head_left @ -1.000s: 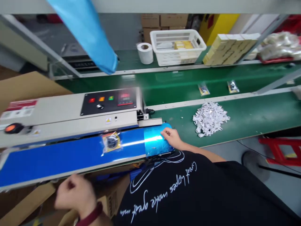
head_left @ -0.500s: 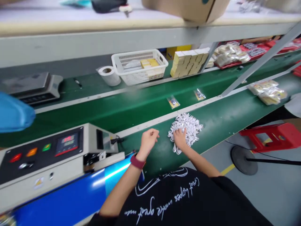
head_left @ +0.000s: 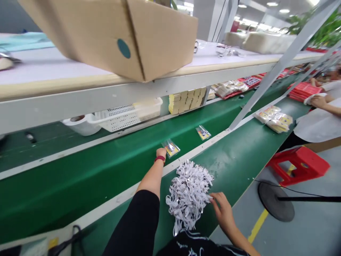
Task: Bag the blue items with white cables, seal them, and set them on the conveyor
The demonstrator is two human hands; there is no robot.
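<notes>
My left hand [head_left: 161,153], below a dark red wristband, reaches over the green belt. Its fingers are closed at the left end of a clear packet [head_left: 172,148] with a yellow card inside; the fingertips are partly hidden. A second clear packet [head_left: 203,133] lies farther right on the belt. Nearer to me, a heap of white looped cords [head_left: 188,193] with small shiny parts sits on the green worktop. At the heap's right edge, my right hand [head_left: 223,211] pinches a white cord between thumb and fingers.
A cardboard box [head_left: 160,42] stands on the shelf above. Under it are a white basket [head_left: 122,119], a roll [head_left: 82,124] and stacked cards [head_left: 186,101]. A slanted post [head_left: 266,89] rises at right, near bagged packets [head_left: 278,121]. Another person [head_left: 323,106] works beyond a red stool [head_left: 301,165].
The view has turned right and up. My left hand has gone from beside the heap to the packet on the belt. My right hand has moved from the heap's middle to its right edge.
</notes>
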